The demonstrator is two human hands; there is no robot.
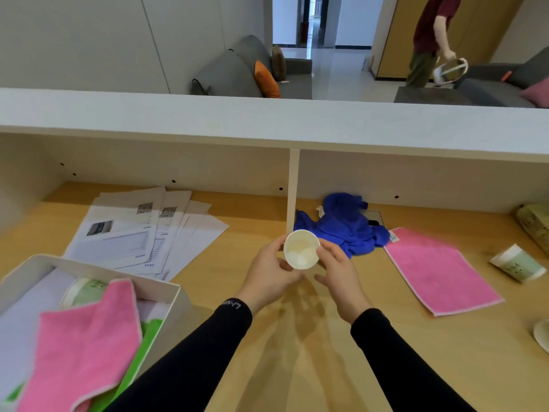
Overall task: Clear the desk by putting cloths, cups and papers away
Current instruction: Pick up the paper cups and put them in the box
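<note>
Both hands meet on a white paper cup (pixel 301 249), held above the wooden desk (pixel 297 367) with its open mouth turned up toward the wearer. The left hand (pixel 271 270) has thumb and fingers pinched on the cup's left rim and side; the right hand (pixel 337 270) presses thumb and forefinger to its right rim, the other fingers loose beneath. The cup looks empty or nearly so; I cannot tell for sure.

Just beyond the grip stands a thin white divider (pixel 293 188), and right of it a crumpled blue cloth (pixel 344 224). Further right a pink cloth (pixel 436 269) lies flat, then a green-printed cup (pixel 518 263) on its side, and another cup's rim (pixel 542 337) at the picture's edge.

Left and beyond the grip, a fan of printed papers (pixel 142 233) is spread out. Down to the left sits a white box (pixel 175 307) already holding a second pink cloth (pixel 83 346), a green cloth (pixel 145 337) and a green cup (pixel 86 291) on white sheets.

So I would judge the work partly done: some things are boxed, while two cloths, at least three cups and the papers remain. Nothing blocks the way from the grip to the box.
</note>
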